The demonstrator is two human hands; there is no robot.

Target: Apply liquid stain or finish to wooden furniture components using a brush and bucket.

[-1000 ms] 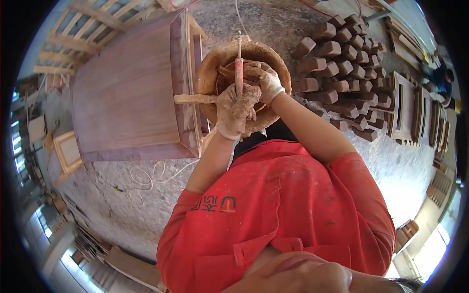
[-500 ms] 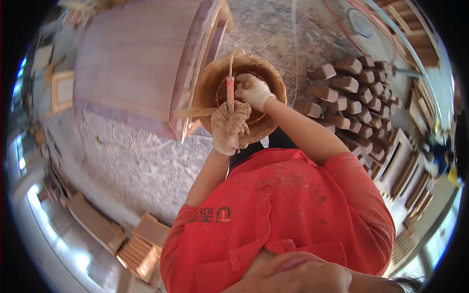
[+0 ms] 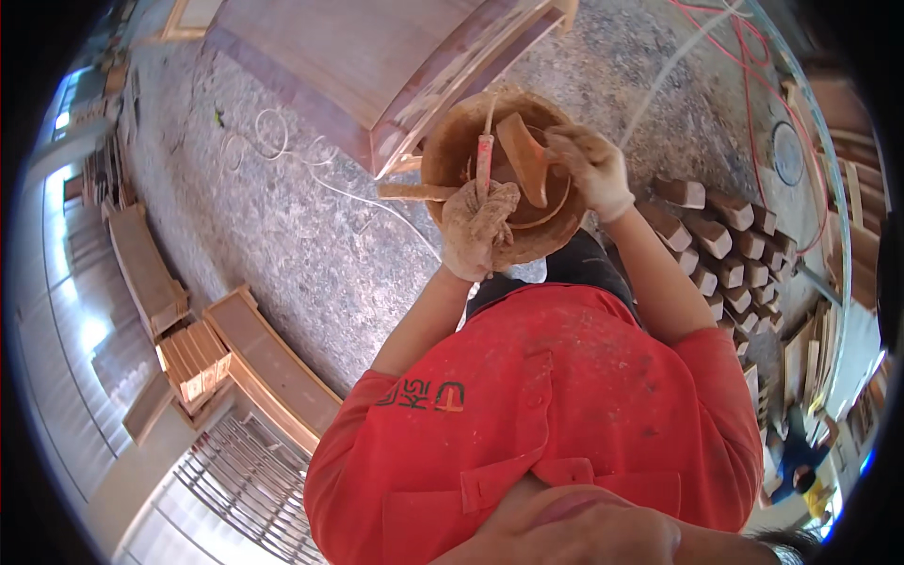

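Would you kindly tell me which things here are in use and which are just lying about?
In use: left hand holding red-handled tool; right hand holding wooden scraper; brown tub.
Lying about: wooden blocks; white cord; wooden panel.

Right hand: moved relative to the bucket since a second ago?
Yes. The right hand was over the bucket's middle by the left hand; now it's at the right rim, holding a wooden scraper.
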